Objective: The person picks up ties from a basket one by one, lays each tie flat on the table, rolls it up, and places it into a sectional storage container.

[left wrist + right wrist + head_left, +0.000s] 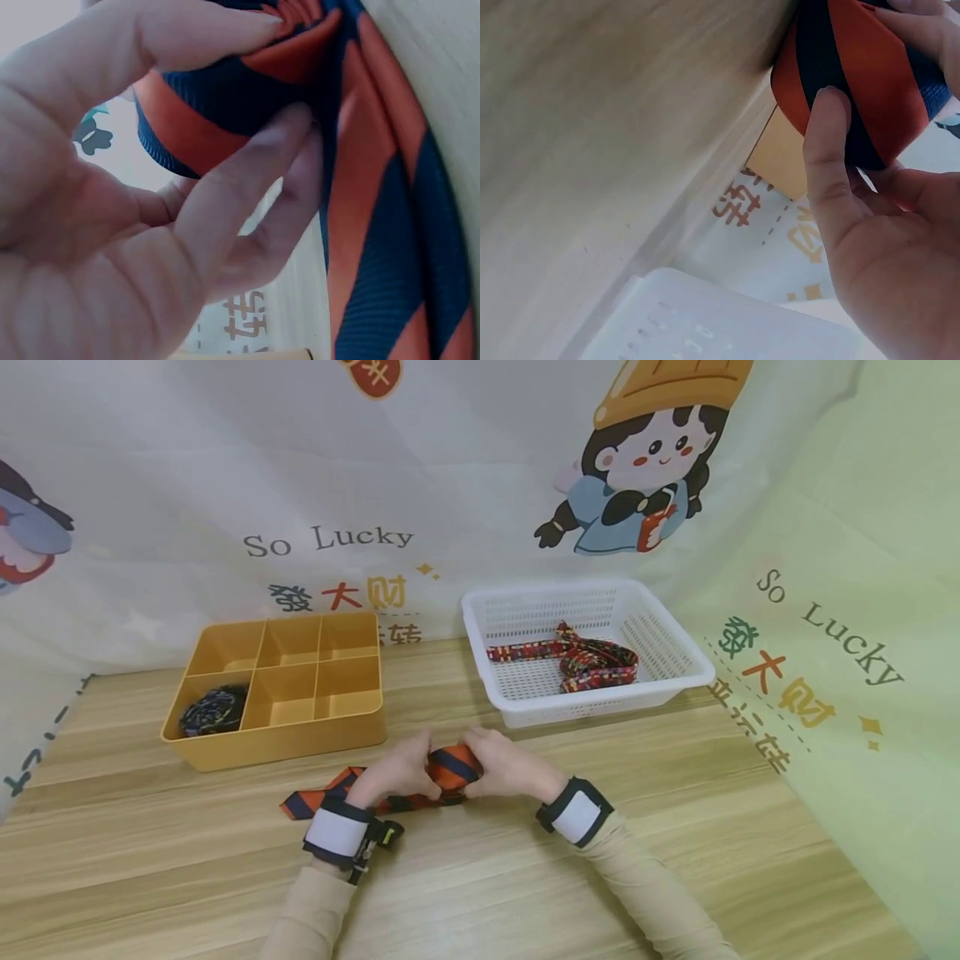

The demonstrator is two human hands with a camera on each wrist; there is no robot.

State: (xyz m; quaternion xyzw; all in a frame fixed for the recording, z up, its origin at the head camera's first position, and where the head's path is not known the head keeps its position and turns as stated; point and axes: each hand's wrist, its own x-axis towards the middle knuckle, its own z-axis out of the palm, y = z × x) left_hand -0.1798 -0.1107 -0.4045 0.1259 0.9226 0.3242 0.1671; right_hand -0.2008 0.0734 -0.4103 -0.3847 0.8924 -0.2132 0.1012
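Observation:
A necktie with orange and navy stripes is partly rolled up on the table, its loose tail trailing off to the left beneath the left wrist. My left hand grips the roll from the left; in the left wrist view the thumb lies on the coiled edge and fingers curl under the striped side. From the right, my right hand holds the same roll, with one fingertip pressed against its outer layer in the right wrist view.
A yellow six-compartment box stands at the back left, with a dark patterned rolled tie in its front left compartment. A white plastic basket at the back right holds a red multicoloured patterned tie. A printed cloth hangs behind.

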